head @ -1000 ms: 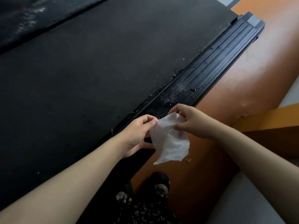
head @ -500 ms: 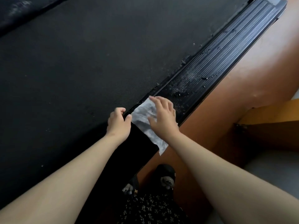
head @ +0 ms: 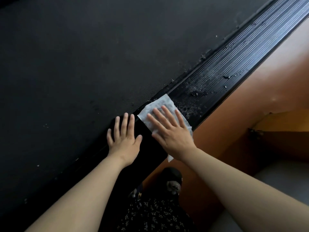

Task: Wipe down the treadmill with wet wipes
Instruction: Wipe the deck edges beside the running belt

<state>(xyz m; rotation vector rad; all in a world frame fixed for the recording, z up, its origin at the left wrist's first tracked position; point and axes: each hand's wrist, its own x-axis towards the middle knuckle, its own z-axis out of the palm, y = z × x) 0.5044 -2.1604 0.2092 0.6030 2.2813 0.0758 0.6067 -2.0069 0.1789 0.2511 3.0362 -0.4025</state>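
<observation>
Since the earlier frames both hands have flattened: the left hand [head: 124,139], then curled at the wipe's corner, now lies palm down with fingers spread. The right hand [head: 173,136] presses the wipe [head: 160,104] open-palmed, fingers straight and slightly fanned, nothing pinched. The wipe lies spread under the right palm on the ribbed side rail [head: 234,64], its far edge showing beyond the fingertips. The left hand rests just beside it, across the seam between rail and belt [head: 83,64]. Ahead of the right fingertips the rail carries droplets and pale grit [head: 195,92]. The stretch toward the wrists is too dark to judge. Left of the left hand, the belt shows scattered specks. Judged from this, wiping has barely begun: most of the rail and all of the belt remain.
</observation>
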